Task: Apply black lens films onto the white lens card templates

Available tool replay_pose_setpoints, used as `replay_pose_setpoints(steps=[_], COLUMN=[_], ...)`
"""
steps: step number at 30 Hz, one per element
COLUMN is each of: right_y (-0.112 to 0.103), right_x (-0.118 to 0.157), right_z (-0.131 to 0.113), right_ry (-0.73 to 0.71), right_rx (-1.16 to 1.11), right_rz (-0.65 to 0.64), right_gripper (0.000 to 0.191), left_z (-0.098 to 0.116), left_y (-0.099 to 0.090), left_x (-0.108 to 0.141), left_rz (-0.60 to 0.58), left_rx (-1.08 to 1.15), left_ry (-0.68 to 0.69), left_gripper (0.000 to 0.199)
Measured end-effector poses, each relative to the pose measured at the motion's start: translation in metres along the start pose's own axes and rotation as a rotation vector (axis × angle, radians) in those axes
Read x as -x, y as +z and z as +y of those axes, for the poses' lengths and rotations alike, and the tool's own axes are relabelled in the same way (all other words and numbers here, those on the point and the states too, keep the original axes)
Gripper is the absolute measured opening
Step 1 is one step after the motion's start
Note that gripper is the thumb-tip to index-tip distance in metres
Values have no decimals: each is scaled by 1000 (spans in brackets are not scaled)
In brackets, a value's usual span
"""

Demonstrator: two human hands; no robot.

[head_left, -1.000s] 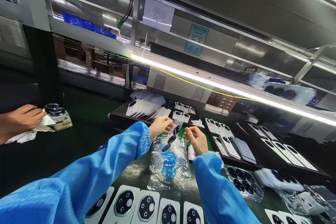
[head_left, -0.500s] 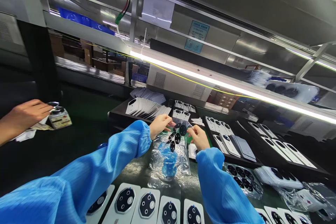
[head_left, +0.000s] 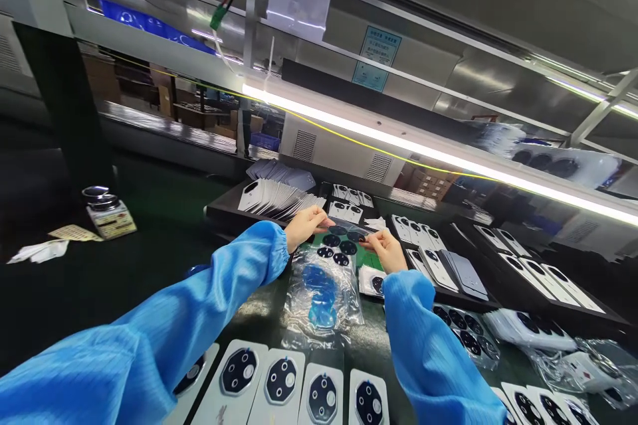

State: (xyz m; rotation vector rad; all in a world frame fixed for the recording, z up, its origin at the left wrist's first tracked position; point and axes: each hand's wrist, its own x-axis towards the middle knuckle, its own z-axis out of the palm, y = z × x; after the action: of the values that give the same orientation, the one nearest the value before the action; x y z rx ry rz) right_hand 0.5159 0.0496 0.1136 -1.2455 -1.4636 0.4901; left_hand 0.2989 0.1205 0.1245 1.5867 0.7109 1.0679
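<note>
My left hand [head_left: 305, 227] pinches the upper left edge of a clear plastic sheet [head_left: 343, 226]. Its upper right edge is gripped by my right hand [head_left: 387, 250]. Through the sheet show several black discs [head_left: 348, 248] with small round holes. Below it lies a crumpled clear plastic bag [head_left: 299, 289] with blue film pieces [head_left: 321, 295] on or in it; I cannot tell which. Beside my right hand sits a small stack of white-backed pieces [head_left: 369, 281] with a black disc. White phone-back panels [head_left: 280, 378] with black camera plates line the near edge.
Black trays [head_left: 226, 212] of fanned panels stand behind my hands. More trays of phone-back panels [head_left: 433, 269] lie right. Bagged black discs [head_left: 466, 332] and wrapped stacks [head_left: 528, 332] are at right. Bottles [head_left: 112, 216] and tissue [head_left: 42, 251] lie left. A lit tube [head_left: 373, 138] crosses above.
My hands have spread the sheet wider and flatter, and its discs lie in more even rows. The other person's hand at the left has left the view.
</note>
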Motion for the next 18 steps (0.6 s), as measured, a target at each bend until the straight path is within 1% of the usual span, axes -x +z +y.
replay_pose_setpoints(steps=[2,4,8,10,12,14,16,18], right_y=[-5,-8,-1,5,10,11,11,12], right_x=[2,11,49,67,78,82,76,65], right_z=[7,18,47,58,65,66,64,61], right_ry=[-39,-74,-112,-129,-149,-165,-172,-166], right_rx=[18,62,188,251,320,394,467,532], right_rz=[-18,-70,-275,-374,-446,-494,-527,-550], right_gripper=[34,33,32,32,29,26,22,21], left_z=[-7,-20,-60,-80,-93,-102,-106,-109], left_y=[2,2,0,-2,-5,-8,-9,-8], left_x=[2,11,48,66,77,82,82,78], left_rz=[-53,-143,-344,-399,-419,-416,-396,-360], left_rx=[-37,-111,-290,-347,-374,-378,-364,-332], left_ry=[79,133,171,177,181,177,159,125], left_gripper=[25,24,21,20,21,21,22,22])
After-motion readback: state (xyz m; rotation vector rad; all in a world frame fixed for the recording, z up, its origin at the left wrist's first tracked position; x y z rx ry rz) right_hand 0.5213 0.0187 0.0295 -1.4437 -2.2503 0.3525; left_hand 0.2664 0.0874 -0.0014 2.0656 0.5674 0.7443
